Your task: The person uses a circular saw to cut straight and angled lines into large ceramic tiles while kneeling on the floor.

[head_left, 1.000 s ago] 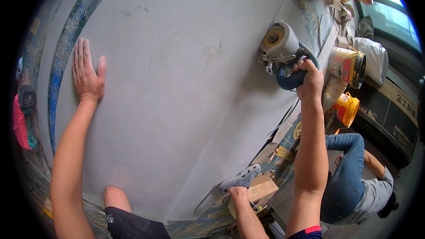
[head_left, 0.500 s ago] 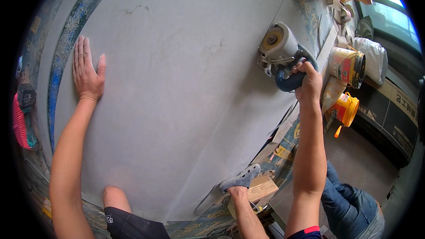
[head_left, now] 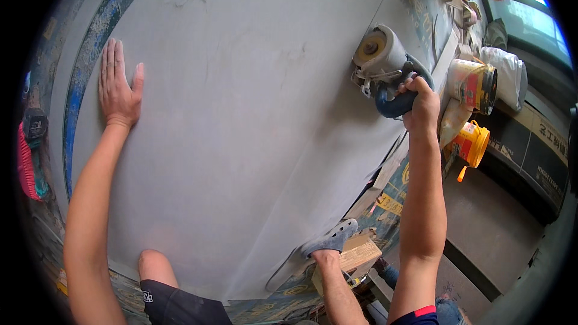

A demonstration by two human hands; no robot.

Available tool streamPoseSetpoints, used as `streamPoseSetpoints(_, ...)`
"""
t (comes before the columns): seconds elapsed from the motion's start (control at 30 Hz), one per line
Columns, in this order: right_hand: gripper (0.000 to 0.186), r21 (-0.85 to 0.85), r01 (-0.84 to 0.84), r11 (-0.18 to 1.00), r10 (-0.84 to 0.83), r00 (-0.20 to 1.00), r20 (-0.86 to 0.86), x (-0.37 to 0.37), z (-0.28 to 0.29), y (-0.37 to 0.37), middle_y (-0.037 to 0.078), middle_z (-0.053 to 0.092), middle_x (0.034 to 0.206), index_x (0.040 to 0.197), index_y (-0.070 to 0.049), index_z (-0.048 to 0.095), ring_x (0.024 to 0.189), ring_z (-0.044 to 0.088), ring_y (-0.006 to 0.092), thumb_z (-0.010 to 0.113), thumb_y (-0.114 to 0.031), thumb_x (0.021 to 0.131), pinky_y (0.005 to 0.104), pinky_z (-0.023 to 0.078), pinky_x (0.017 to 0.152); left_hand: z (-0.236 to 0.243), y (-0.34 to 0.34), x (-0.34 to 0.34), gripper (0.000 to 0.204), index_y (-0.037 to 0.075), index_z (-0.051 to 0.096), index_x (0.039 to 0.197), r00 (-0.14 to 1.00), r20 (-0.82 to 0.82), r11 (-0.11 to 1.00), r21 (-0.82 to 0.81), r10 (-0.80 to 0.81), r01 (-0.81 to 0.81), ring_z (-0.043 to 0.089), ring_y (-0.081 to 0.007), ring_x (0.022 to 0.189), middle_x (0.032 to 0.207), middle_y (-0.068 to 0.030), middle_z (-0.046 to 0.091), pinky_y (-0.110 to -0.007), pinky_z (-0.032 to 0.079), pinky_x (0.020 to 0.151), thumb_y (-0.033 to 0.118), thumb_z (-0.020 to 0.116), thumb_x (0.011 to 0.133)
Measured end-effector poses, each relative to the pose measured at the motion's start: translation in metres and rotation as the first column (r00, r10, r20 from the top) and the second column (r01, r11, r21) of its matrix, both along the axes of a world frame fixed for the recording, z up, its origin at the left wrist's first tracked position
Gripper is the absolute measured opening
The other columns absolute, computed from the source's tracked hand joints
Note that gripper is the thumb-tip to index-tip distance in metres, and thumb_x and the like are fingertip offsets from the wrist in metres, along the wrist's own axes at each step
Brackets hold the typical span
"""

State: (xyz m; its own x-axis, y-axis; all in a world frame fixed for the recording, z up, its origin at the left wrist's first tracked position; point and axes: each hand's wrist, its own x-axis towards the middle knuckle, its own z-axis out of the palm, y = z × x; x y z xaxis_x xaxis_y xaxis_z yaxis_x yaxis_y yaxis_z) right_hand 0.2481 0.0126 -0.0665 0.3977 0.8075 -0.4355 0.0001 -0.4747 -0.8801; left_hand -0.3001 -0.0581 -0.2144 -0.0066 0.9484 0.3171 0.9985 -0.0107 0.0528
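A large smooth grey panel (head_left: 229,114) with a curved left edge spreads beneath both my hands. My left hand (head_left: 118,93) lies flat near that edge, palm down, fingers stretched out. At the panel's right side, my right hand (head_left: 421,105) is closed round the dark blue loop handle of a power sander (head_left: 385,54). The sander has a dusty grey body and a round yellowish end, and rests on the panel; its underside is hidden. Faint dark marks and scratches show on the panel's far part.
Right of the panel stand a paint-marked bucket (head_left: 472,84), an orange bucket (head_left: 472,144), a white sack (head_left: 506,75) and a dark box (head_left: 530,150). A cardboard box (head_left: 358,254) lies beside my grey clog (head_left: 331,239). At the far left is a pink-and-teal object (head_left: 30,168).
The sander and my right hand have shifted slightly farther away. My left hand has edged slightly the same way in the picture. Another person in jeans at lower right has mostly left view.
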Motion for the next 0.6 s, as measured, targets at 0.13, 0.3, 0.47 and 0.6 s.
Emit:
streamPoseSetpoints(0.13,0.012,-0.010,0.007,1.000,-0.007,1.000,-0.007,-0.005,0.003,-0.003,0.005,0.056,0.073,0.089,-0.003,0.057,0.068,0.056,0.0193,0.055,-0.003,0.077,0.0338,0.049,0.069,-0.002,0.000,-0.002,0.068,0.004,0.030,0.153,1.000,0.001,1.000,0.009,-0.006,0.006,0.027,-0.0275,0.147,0.159,-0.0128,0.031,-0.038,0.020,0.122,0.043,0.045,0.100)
streamPoseSetpoints(0.3,0.013,-0.021,0.023,1.000,-0.023,1.000,-0.004,-0.004,0.003,-0.007,0.005,0.055,0.073,0.089,-0.003,0.056,0.068,0.056,0.0192,0.056,-0.003,0.077,0.0339,0.050,0.068,-0.001,-0.001,-0.003,0.067,0.004,0.031,0.153,1.000,-0.005,1.000,0.017,-0.014,0.014,0.028,-0.0277,0.147,0.158,-0.0129,0.032,-0.038,0.021,0.121,0.043,0.045,0.100)
streamPoseSetpoints(0.47,0.002,-0.001,0.045,0.999,-0.045,0.999,-0.005,-0.006,0.003,-0.009,0.005,0.056,0.070,0.078,-0.005,0.056,0.062,0.055,0.0185,0.057,-0.003,0.079,0.0338,0.049,0.060,0.000,-0.001,-0.004,0.066,0.005,0.031,0.152,1.000,-0.003,1.000,0.013,-0.019,0.019,0.028,-0.0277,0.147,0.158,-0.0126,0.032,-0.038,0.021,0.121,0.043,0.045,0.100)
streamPoseSetpoints(0.6,0.002,0.009,0.068,0.998,-0.068,0.998,-0.004,-0.012,0.004,-0.010,0.005,0.056,0.070,0.080,-0.005,0.057,0.063,0.055,0.0183,0.058,-0.003,0.079,0.0338,0.049,0.059,-0.002,-0.002,-0.008,0.066,0.005,0.032,0.153,0.999,-0.003,0.999,0.015,-0.033,0.033,0.028,-0.0276,0.147,0.158,-0.0123,0.032,-0.038,0.022,0.121,0.043,0.045,0.100)
